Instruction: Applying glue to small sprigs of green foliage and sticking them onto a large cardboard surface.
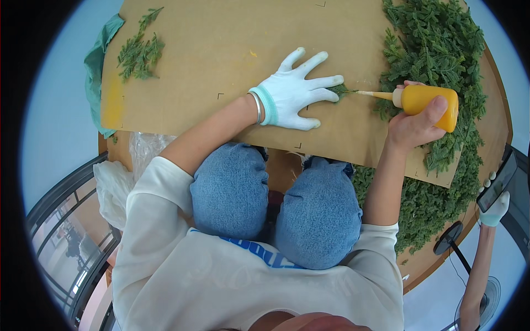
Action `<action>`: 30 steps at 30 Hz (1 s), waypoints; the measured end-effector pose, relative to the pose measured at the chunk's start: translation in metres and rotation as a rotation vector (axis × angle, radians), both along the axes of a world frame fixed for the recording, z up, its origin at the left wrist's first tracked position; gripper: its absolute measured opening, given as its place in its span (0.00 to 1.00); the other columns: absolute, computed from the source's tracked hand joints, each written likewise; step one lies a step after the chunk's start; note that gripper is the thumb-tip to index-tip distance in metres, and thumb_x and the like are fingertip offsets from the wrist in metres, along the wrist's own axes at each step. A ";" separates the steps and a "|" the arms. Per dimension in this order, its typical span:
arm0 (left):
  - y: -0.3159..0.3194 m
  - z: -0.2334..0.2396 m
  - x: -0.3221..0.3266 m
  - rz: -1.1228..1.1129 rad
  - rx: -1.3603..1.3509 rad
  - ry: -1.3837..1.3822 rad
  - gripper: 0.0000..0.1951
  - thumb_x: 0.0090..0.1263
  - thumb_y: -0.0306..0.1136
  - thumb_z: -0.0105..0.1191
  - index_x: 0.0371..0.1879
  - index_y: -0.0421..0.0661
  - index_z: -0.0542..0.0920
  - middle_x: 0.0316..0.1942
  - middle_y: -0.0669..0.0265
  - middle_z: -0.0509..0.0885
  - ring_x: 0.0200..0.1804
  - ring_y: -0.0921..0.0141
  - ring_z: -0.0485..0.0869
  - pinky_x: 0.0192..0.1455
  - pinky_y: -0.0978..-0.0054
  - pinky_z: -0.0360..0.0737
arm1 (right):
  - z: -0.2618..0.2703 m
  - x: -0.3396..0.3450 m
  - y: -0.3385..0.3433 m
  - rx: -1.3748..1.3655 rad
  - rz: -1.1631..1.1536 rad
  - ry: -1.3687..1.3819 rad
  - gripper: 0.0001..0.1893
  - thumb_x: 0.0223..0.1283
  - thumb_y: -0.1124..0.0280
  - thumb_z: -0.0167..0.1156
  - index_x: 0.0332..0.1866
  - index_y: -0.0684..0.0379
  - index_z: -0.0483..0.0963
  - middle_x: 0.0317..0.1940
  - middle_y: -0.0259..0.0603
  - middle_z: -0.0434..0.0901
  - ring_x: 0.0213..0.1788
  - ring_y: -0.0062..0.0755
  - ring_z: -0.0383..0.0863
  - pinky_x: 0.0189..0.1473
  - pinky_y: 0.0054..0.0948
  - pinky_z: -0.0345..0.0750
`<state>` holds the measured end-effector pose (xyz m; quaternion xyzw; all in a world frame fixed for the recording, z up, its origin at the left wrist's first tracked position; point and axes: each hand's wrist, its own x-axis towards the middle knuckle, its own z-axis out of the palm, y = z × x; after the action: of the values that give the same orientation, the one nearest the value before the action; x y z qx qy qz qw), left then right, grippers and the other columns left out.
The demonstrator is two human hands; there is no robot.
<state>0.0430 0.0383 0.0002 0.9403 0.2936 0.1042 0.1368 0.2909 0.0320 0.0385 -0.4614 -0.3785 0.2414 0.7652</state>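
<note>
My right hand (418,120), bare, is closed around a yellow squeeze bottle (432,105) lying nearly level, its long nozzle pointing left. The nozzle tip meets or is very close to the stem end of a small green conifer sprig (339,92). My left hand (296,91), in a white knit glove with a green cuff, lies over brown board or paper (207,53) with its fingers spread. Its middle fingertips are at the sprig; whether they pinch or only press it, I cannot tell.
Conifer sprigs (434,53) are heaped at the right, and more (430,211) lie below the board's right end. Several loose sprigs (143,56) lie at upper left, beside green cloth (93,74). Clear plastic bags (114,190) are at lower left. Another person's gloved hand (495,209) holds a phone (497,182).
</note>
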 end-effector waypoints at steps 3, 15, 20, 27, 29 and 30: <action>0.000 0.001 0.000 0.008 -0.005 0.008 0.28 0.59 0.55 0.54 0.59 0.59 0.80 0.75 0.78 0.65 0.80 0.52 0.49 0.80 0.39 0.38 | 0.002 0.001 0.000 0.007 0.007 -0.013 0.22 0.63 0.59 0.62 0.51 0.64 0.63 0.33 0.47 0.74 0.23 0.42 0.81 0.29 0.35 0.85; 0.000 0.000 0.001 0.010 0.007 -0.023 0.27 0.59 0.54 0.55 0.58 0.60 0.80 0.74 0.78 0.66 0.80 0.54 0.51 0.80 0.39 0.38 | 0.009 0.002 -0.001 0.015 0.008 -0.017 0.20 0.64 0.60 0.61 0.47 0.63 0.63 0.31 0.46 0.73 0.22 0.42 0.81 0.28 0.36 0.85; 0.000 0.001 0.002 0.018 -0.002 0.005 0.27 0.58 0.54 0.55 0.58 0.61 0.80 0.74 0.78 0.67 0.80 0.54 0.51 0.80 0.39 0.38 | 0.004 -0.011 0.001 0.016 -0.012 -0.070 0.20 0.67 0.56 0.59 0.43 0.63 0.64 0.24 0.48 0.75 0.21 0.44 0.81 0.24 0.34 0.81; 0.000 0.004 0.002 0.023 0.004 0.010 0.27 0.59 0.54 0.55 0.58 0.62 0.80 0.74 0.78 0.67 0.80 0.54 0.52 0.80 0.39 0.37 | 0.006 -0.003 0.004 0.016 0.003 -0.060 0.19 0.65 0.59 0.61 0.46 0.63 0.64 0.29 0.46 0.75 0.22 0.43 0.82 0.26 0.33 0.83; 0.000 0.004 0.003 0.016 0.008 -0.005 0.27 0.59 0.54 0.55 0.58 0.62 0.80 0.74 0.78 0.67 0.80 0.54 0.52 0.80 0.39 0.37 | 0.009 0.003 0.004 0.026 -0.006 0.003 0.20 0.64 0.61 0.63 0.49 0.63 0.64 0.33 0.45 0.75 0.22 0.42 0.82 0.28 0.33 0.84; 0.000 0.004 0.004 0.018 0.008 0.012 0.27 0.59 0.54 0.55 0.58 0.62 0.80 0.74 0.78 0.67 0.80 0.54 0.52 0.80 0.39 0.37 | 0.010 0.004 0.004 0.035 0.021 -0.018 0.20 0.64 0.61 0.63 0.49 0.63 0.64 0.33 0.45 0.75 0.22 0.42 0.82 0.28 0.33 0.84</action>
<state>0.0472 0.0385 0.0045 0.9387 0.3026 0.1012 0.1304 0.2945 0.0358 0.0480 -0.4462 -0.3945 0.2388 0.7670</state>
